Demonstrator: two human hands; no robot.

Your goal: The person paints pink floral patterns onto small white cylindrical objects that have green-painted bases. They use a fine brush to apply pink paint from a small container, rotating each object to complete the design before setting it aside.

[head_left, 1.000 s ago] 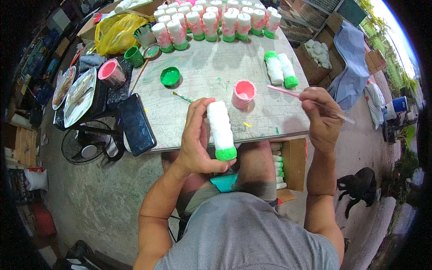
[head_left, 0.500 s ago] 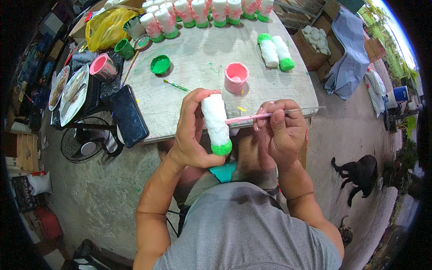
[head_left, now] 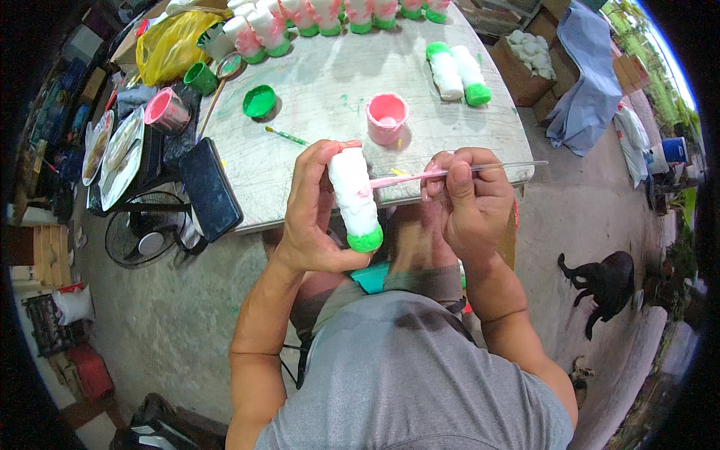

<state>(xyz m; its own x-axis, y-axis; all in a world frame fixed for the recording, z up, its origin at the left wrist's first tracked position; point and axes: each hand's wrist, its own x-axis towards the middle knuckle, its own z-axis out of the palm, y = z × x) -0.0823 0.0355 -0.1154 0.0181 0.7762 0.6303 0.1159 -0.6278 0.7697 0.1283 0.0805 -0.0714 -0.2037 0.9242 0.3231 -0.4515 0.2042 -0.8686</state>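
Observation:
My left hand (head_left: pixel 309 214) grips a white, lumpy cylinder with a green end (head_left: pixel 354 196), fingers at its top and thumb at the green bottom. A small pink patch marks the cylinder's middle. In my right hand (head_left: pixel 471 196) is a slim paintbrush (head_left: pixel 499 166), held between thumb and fingers, its pink-coated tip touching the cylinder's right side. Just beyond stands an open pink paint cup (head_left: pixel 387 120). A green paint dish (head_left: pixel 259 102) and a second brush (head_left: pixel 286 136) lie on the table to the left.
Several pink-daubed cylinders with green bases (head_left: pixel 326 16) line the table's far edge. Two white-and-green cylinders (head_left: pixel 447 73) lie at the right. Left are a black phone (head_left: pixel 211 184), a pink can (head_left: pixel 166 111) and a fan (head_left: pixel 148 231). A black cat (head_left: pixel 604 286) is on the floor at right.
A pink patch now shows on the cylinder's middle, where the brush tip touches. The view has shifted slightly; both hands keep their grips.

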